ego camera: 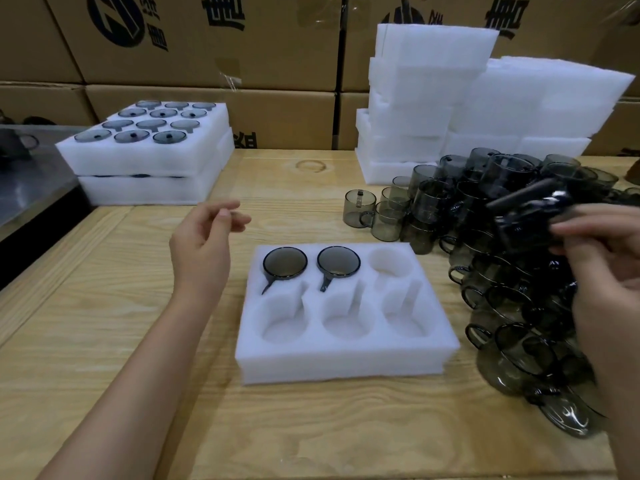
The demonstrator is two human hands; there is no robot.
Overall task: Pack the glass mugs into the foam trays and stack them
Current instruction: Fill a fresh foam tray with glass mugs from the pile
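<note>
A white foam tray (pixel 346 362) with six round pockets lies on the wooden table in front of me. Two smoky glass mugs (pixel 285 263) sit in its far left and far middle pockets, handles pointing toward me. The other pockets are bare. My left hand (pixel 204 244) hovers left of the tray, fingers relaxed and holding nothing. At the right, my right hand (pixel 602 265) grips a dark glass mug (pixel 526 216), blurred by motion, above a pile of loose mugs (pixel 502 299).
Two filled foam trays (pixel 145 161) are stacked at the far left. Stacks of unused foam trays (pixel 433 98) stand at the back right. Cardboard boxes (pixel 214 43) wall off the rear. A metal surface (pixel 31 178) borders the table on the left.
</note>
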